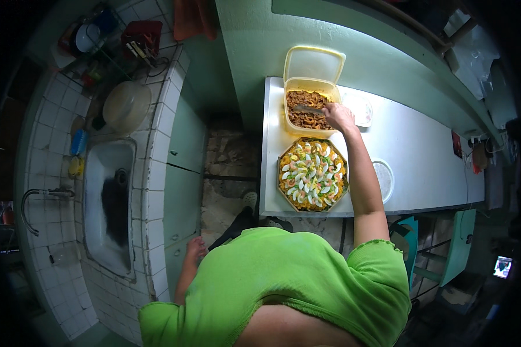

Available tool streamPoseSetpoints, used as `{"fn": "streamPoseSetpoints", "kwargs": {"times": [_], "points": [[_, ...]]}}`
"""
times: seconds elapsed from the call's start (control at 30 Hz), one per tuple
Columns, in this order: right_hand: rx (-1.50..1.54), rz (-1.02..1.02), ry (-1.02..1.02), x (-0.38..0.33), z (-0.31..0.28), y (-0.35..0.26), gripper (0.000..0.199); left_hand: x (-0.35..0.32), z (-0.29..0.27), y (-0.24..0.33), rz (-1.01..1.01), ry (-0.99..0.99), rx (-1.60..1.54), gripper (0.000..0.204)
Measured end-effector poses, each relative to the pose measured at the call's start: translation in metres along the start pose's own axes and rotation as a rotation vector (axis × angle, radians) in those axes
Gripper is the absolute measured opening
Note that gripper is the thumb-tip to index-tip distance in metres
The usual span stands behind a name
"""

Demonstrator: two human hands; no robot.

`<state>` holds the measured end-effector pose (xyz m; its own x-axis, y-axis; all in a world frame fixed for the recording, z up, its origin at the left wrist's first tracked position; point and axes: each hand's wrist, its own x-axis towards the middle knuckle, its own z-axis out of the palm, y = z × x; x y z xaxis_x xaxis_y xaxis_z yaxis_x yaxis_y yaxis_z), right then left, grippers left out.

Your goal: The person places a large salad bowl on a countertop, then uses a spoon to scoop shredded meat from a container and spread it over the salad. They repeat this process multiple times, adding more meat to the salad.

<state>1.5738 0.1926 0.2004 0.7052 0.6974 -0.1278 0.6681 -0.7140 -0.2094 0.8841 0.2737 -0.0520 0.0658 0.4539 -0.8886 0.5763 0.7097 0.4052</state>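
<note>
My right hand (338, 115) reaches out over the white table (422, 156) and grips a metal spoon (308, 109) that lies in a yellow plastic tub (289, 124) of brown food. The tub's lid (314, 63) stands open behind it. Just in front of the tub sits an octagonal tray (312, 173) of noodles topped with egg slices, shrimp and green bits. My left hand (194, 250) hangs low beside my green shirt, near the tiled counter's edge, and holds nothing.
A round clear lid (383, 179) and a small container (362, 110) lie on the table right of my arm. At left is a tiled counter with a metal sink (107, 202), a faucet (43, 194), a round bowl (125, 106) and a dish rack (116, 37). Teal chairs (460, 243) stand under the table.
</note>
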Motion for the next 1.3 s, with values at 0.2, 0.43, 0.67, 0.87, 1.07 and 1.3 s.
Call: {"fn": "streamPoseSetpoints", "kwargs": {"times": [0.2, 0.43, 0.67, 0.87, 1.07, 1.3], "points": [[0.006, 0.133, 0.068, 0.021, 0.006, -0.014, 0.029, 0.016, -0.004, 0.015, 0.122, -0.079, 0.348, 0.033], [0.029, 0.260, 0.082, 0.061, 0.025, -0.020, 0.030, 0.022, 0.004, 0.063, 0.041, -0.012, 0.065, 0.035], [0.037, 0.187, 0.130, 0.058, 0.027, -0.008, 0.032, 0.018, 0.012, 0.074, 0.025, -0.032, 0.132, 0.033], [0.118, 0.133, 0.243, 0.018, -0.002, 0.013, 0.029, 0.020, 0.018, 0.081, -0.015, -0.019, 0.203, 0.032], [0.022, 0.124, 0.344, -0.049, 0.003, 0.037, 0.025, 0.038, 0.021, 0.095, 0.010, -0.083, 0.141, 0.033], [-0.047, 0.169, 0.304, 0.010, 0.028, 0.038, 0.027, 0.041, 0.031, 0.113, 0.079, -0.122, 0.209, 0.038]]}}
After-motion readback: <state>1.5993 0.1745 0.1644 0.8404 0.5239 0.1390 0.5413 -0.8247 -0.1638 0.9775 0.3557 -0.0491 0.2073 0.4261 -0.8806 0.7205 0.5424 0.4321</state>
